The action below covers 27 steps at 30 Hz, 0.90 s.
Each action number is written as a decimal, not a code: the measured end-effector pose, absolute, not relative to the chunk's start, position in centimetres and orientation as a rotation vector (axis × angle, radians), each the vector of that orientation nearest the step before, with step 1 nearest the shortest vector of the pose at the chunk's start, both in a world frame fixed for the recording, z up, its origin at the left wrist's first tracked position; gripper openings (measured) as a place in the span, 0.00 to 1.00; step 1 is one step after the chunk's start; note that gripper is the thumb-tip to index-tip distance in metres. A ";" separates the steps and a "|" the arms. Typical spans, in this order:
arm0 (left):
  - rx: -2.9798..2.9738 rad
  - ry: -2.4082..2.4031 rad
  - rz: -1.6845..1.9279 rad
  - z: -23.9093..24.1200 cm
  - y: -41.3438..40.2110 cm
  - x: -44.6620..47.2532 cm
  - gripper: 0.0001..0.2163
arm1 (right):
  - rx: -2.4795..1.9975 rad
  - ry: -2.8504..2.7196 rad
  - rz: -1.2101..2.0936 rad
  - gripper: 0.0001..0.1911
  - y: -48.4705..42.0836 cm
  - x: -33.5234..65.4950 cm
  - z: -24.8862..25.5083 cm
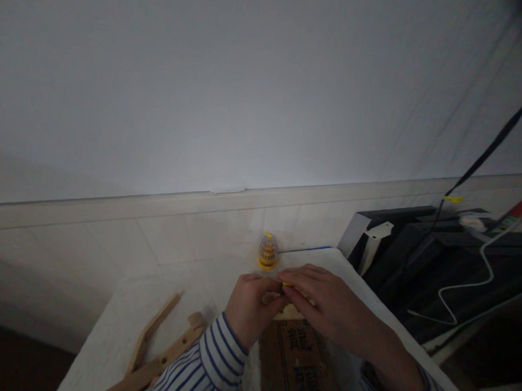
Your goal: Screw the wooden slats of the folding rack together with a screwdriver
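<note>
Right hand (331, 307) is pinching a small yellow piece (287, 284) between thumb and forefinger, while the left hand (251, 307) is bringing its own curled thumb and forefinger up against the same spot. Whether the left is also gripping something I cannot tell, as the meeting fingertips are hiding it. Striped cuffs are covering both wrists. Just under the hands, a brown box (285, 360) with dark characters on its face is lying on the white table (212, 286), and a pale patch is showing between the fingers and the box, too obscured to name. To the left, a wooden bar with holes (171, 354) is resting partly behind the sleeve, with a slimmer wooden piece (155, 330) lying beside it.

As I judge it, the step in hand is close fingertip work on the yellow piece, both hands sharing it in the air. Such handling is calling for a steady pinch from the right and small adjusting moves from the left, with the piece kept from slipping.

Beyond the fingertips, a clear domed container (268, 253) with a yellow base is standing upright near the wall (248, 101). Off to the right, dark panels (433, 251) are leaning past the table's edge, and a white cable (487, 263) is trailing over them.
</note>
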<state>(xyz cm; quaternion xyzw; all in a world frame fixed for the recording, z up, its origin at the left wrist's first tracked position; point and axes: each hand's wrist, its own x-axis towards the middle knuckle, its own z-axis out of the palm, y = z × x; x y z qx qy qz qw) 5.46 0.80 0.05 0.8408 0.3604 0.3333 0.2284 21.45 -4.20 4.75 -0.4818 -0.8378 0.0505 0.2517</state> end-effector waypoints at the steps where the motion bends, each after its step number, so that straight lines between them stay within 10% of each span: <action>1: 2.319 0.989 0.928 0.0 0.8 5.5 0.02 | -1.308 -2.281 0.133 0.14 -4.1 21.4 4.7; 27: 2.377 0.968 0.927 -0.4 0.9 5.4 0.03 | -1.360 -2.269 0.144 0.13 -4.2 21.1 4.6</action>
